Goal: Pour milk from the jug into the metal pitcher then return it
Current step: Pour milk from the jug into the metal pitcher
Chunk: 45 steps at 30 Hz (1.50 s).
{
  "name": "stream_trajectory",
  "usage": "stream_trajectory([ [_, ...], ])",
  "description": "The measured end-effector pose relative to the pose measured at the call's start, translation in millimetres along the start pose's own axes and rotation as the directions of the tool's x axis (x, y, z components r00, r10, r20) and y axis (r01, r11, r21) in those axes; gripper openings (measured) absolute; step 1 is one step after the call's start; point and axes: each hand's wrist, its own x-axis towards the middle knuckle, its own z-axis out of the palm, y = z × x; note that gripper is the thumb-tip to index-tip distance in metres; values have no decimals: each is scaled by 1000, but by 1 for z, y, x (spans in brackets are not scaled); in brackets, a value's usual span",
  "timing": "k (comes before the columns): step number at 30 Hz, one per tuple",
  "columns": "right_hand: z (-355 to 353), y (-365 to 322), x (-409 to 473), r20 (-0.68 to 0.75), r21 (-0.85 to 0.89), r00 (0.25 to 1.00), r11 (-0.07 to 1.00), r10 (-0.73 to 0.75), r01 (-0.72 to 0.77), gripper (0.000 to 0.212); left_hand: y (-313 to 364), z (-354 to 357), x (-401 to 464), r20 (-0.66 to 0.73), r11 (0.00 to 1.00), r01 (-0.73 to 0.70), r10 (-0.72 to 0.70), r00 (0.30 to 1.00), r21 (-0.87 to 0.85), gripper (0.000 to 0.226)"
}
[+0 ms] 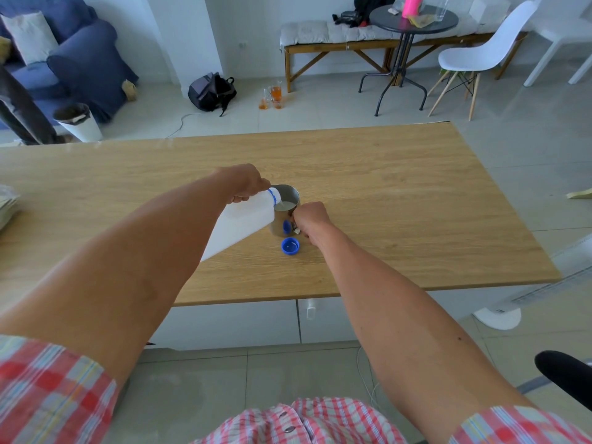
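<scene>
One white milk jug (246,219) is tilting neck-down over one metal pitcher (286,209), its blue-ringed mouth sitting just above the pitcher's rim, with white milk lying inside the pitcher. The pitcher is standing upright near the middle of the wooden table (400,193). One blue cap (290,245) is lying open side up on the table just in front of the pitcher, apart from both hands.

The left hand (245,184) is wrapping its fingers around the upper part of the jug, gripping it from above and behind the neck. The right hand (310,219) is curling around the pitcher's handle on the pitcher's right side, holding it steady on the table.

Beyond the table, one dark backpack (211,91) is sitting on the floor, and one white chair (477,49) is standing by one round black table (413,19).
</scene>
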Motion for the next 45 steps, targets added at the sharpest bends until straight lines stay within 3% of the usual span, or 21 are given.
stream_trajectory([
  [19, -1, 0, -1, 5, 6, 1000, 1000, -1, 1, 33, 0, 0, 4, 5, 1000, 7, -7, 1000, 25, 41],
  [31, -1, 0, 0, 0, 7, 1000, 1000, -9, 9, 16, 0, -1, 2, 0, 1000, 4, -4, 1000, 31, 42],
  [45, -1, 0, 0, 8, 7, 1000, 1000, 6, -7, 25, 2, -1, 1, 16, 999, 22, -22, 1000, 25, 40],
])
